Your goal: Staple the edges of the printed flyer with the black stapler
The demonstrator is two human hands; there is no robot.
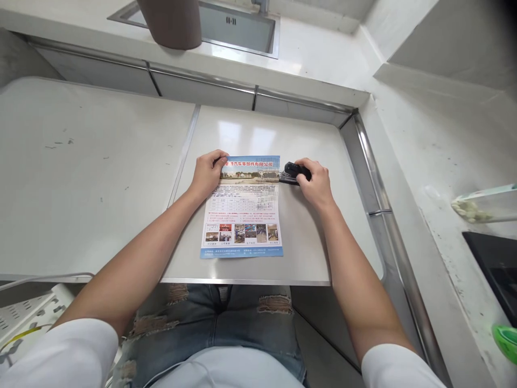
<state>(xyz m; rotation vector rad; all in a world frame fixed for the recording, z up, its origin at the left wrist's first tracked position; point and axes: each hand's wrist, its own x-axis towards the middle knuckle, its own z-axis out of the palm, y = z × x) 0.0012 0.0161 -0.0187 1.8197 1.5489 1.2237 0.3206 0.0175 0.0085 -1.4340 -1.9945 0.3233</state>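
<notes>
A printed flyer (242,215) with blue top and bottom bands lies on the white table (307,231) in front of me. My left hand (209,173) pinches the flyer's upper left edge, thumb and fingers closed on it. In my right hand (317,183) is a black stapler (294,171), gripped from its rear end. Its front end points left and meets the flyer's right edge near the top. Whether paper sits between the stapler's jaws I cannot make out. Many small staple-like marks show over the flyer's upper right part.
Behind the table runs a counter with a steel sink (250,32) and a brown bin-like container (173,24). On the right ledge lie a clear bag (484,205), a black flat panel (495,264) and a green object (505,340). A white perforated rack (32,312) stands at lower left.
</notes>
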